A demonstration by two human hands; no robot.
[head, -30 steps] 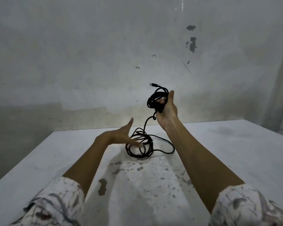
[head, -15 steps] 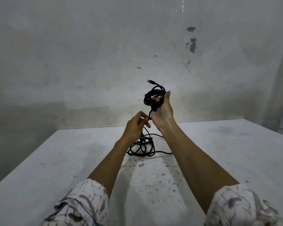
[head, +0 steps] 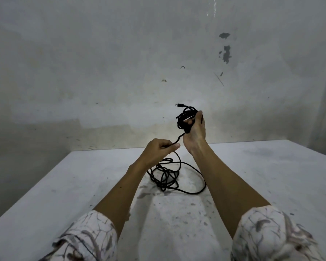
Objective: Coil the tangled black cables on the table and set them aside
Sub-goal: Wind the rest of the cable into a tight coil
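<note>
My right hand (head: 194,134) is raised above the table and grips a small coil of black cable (head: 184,117) wound round its fingers; a plug end (head: 179,105) sticks out at the coil's top left. A strand runs from the coil down to my left hand (head: 159,150), which pinches it between thumb and fingers just left of my right wrist. Below both hands the loose tangle of the same black cable (head: 167,178) lies on the white table (head: 271,176), with one wide loop reaching right under my right forearm.
The table is white with worn, speckled patches near the front. A stained grey wall (head: 120,63) stands right behind its far edge. The table's left edge runs diagonally at the left; the right corner lies near the frame's right side.
My left hand rose from the tangle on the table, took the strand below the coil, and has now drawn it down and left. The right hand stays raised with the coil.
</note>
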